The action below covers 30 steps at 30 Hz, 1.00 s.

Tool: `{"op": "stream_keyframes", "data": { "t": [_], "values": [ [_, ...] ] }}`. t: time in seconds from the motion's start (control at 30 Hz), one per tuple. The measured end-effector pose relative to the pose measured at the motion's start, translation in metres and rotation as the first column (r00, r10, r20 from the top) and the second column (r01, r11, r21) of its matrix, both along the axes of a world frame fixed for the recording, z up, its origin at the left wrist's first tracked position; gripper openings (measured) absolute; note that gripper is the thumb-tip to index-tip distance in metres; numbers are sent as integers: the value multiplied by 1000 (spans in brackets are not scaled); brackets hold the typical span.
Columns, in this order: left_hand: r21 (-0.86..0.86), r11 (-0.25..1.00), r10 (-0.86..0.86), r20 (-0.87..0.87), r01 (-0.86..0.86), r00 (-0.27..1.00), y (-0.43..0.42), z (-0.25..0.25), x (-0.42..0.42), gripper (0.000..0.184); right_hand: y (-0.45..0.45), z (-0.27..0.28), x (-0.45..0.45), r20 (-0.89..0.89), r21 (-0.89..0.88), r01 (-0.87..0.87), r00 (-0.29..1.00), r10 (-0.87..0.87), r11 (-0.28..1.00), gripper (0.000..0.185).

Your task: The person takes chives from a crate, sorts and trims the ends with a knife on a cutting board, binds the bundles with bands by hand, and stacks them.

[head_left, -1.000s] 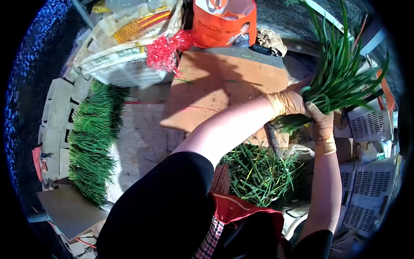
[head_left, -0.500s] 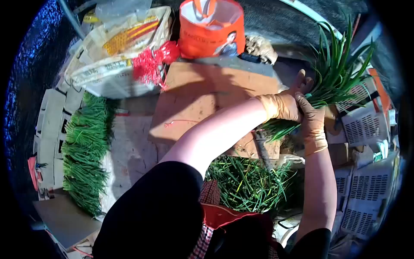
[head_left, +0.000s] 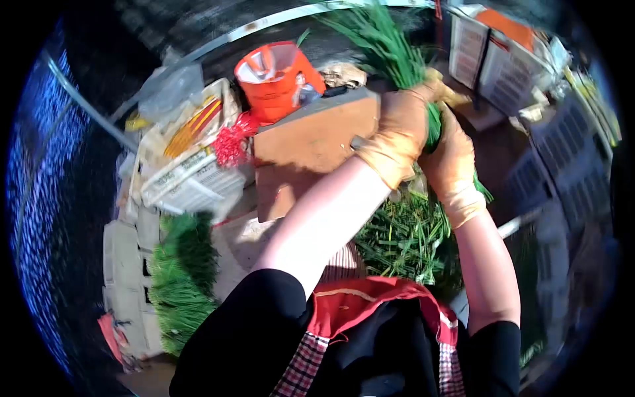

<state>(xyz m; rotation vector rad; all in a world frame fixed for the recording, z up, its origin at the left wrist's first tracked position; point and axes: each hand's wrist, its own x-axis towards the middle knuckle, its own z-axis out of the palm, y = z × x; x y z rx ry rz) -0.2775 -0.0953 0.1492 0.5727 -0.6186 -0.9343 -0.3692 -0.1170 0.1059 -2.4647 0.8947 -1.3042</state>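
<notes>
Seen from the head camera, a bunch [head_left: 391, 54] of long green leaves is held in the air just past the board's [head_left: 314, 135] far right corner, between the left hand [head_left: 405, 122] and the right hand [head_left: 451, 159], both gloved. What is in hand looks like gripping and handling this one bunch; any further move would call for both hands to keep the stems together, since the leaves look loose and floppy beyond them.

The left hand is closed around the bunch, and the right is pressed in on it lower down, its fingertips partly hidden. Leaves fan out blurred toward the far side, dark green and flat; more green shows below, beside the right wrist.

Under the forearms lies a leaf pile [head_left: 410, 231], near the board's near right side. Red ties [head_left: 231, 142] hang by its left edge, and a red bag [head_left: 268, 92] stands at its far left corner.
</notes>
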Motion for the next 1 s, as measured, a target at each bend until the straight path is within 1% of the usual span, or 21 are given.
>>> {"op": "stream_keyframes", "data": {
  "t": [0.03, 0.07, 0.13, 0.2, 0.27, 0.33, 0.37, 0.4, 0.47, 0.5, 0.53, 0.6, 0.67, 0.7, 0.73, 0.77, 0.8, 0.83, 0.87, 0.93, 1.0],
  "values": [
    [54, 998, 19, 15, -19, 1000, 2, -7, 2, 26, 9, -12, -26, 24, 28, -59, 998, 58, 998, 75],
    [112, 993, -34, 16, 32, 999, 12, -6, 5, 23, 17, -27, -49, -31, 185, -43, 998, 50, 982, 82],
    [63, 998, -17, 55, 14, 998, 39, 0, 1, 20, 19, -79, -95, -88, 286, 18, 996, 8, 958, 80],
    [-34, 998, 48, 105, -45, 993, 55, 1, 5, 19, 9, -153, -122, -9, 537, 21, 1000, -19, 843, 61],
    [-71, 989, 146, 234, -133, 961, 70, 5, 15, 22, 13, -171, -147, -66, 544, 14, 997, 26, 839, 34],
    [-151, 973, 210, 254, -176, 944, 77, 8, 28, 19, 30, -145, -168, 108, 918, -77, 992, -58, 390, 21],
    [-129, 981, 169, 211, -144, 963, 86, 15, 27, 19, 23, -176, -176, 170, 895, -125, 983, -68, 429, 19],
    [-130, 978, 186, 218, -161, 958, 93, 17, 28, 19, 13, -201, -190, 385, 887, -337, 917, -104, 314, 16],
    [-165, 978, 166, 272, -124, 948, 102, 21, 30, 18, 12, -211, -203, 385, 914, -358, 914, -128, 192, 17],
    [-204, 976, 126, 257, -73, 958, 104, 20, 34, 15, 20, -212, -197, 429, 903, -419, 881, -197, 90, 33],
    [-225, 974, 77, 242, -22, 967, 105, 18, 36, 13, 48, -158, -188, 353, 934, -340, 926, -131, 109, 45],
    [-212, 974, 130, 228, -81, 965, 115, 19, 28, 13, 65, -138, -167, 635, 752, -629, 771, 40, 197, 52],
    [-251, 965, 140, 227, -81, 964, 118, 17, 19, 13, 70, -114, -157, 575, 781, -596, 803, 155, 187, 56],
    [-273, 959, 136, 229, -71, 964, 120, 16, 15, 13, 71, -105, -153, 527, 811, -560, 825, 202, 172, 57],
    [-295, 953, 133, 230, -61, 964, 121, 15, 12, 13, 71, -106, -149, 600, 796, -606, 787, 145, -6, 50],
    [-298, 943, 235, 273, -150, 933, 123, 13, 10, 14, 77, -105, -146, 632, 774, -633, 773, 50, -1, 45],
    [-300, 942, 234, 274, -148, 933, 125, 13, 8, 14, 83, -103, -144, 658, 752, -659, 752, -44, 9, 41],
    [-296, 933, 315, 398, -204, 862, 127, 13, 5, 15, 84, -103, -144, 655, 751, -660, 743, -135, 12, 30],
    [-299, 918, 383, 513, -258, 768, 127, 13, 3, 16, 88, -111, -142, 661, 748, -656, 718, -219, 106, 23],
    [-267, 906, 424, 572, -329, 702, 122, 13, 1, 19, 96, -112, -142, 632, 728, -559, 772, -73, 396, 20],
    [-246, 908, 420, 544, -340, 727, 119, 14, -7, 19, 98, -109, -156, 156, 611, -221, 975, 158, 760, 16]
  ]
}}
